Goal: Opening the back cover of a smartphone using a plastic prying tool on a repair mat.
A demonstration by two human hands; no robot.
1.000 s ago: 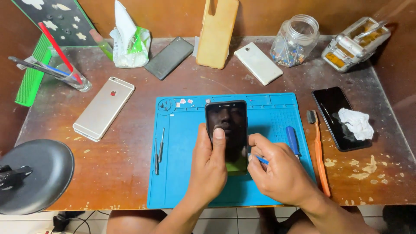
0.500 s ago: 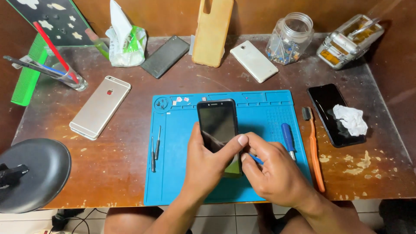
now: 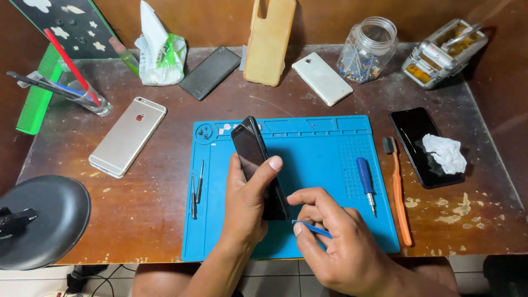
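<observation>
Head view: left hand [image 3: 247, 206] grips a black phone [image 3: 258, 165] on edge; right hand [image 3: 344, 247], at 4 o'clock, pinches a blue pick [image 3: 311, 228]. Phone seems stiff, slippery, fragile; hold by its sides.

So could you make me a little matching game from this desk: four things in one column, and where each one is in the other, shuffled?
Things:
1. black phone
2. crumpled white tissue
3. blue-handled screwdriver
4. thin blue tool

Places:
A. lying on the blue mat, right of the hands
B. pinched in the right hand
C. tilted on edge in the left hand
D. resting on a dark phone at the right of the table

Pairs: 1-C, 2-D, 3-A, 4-B
</observation>
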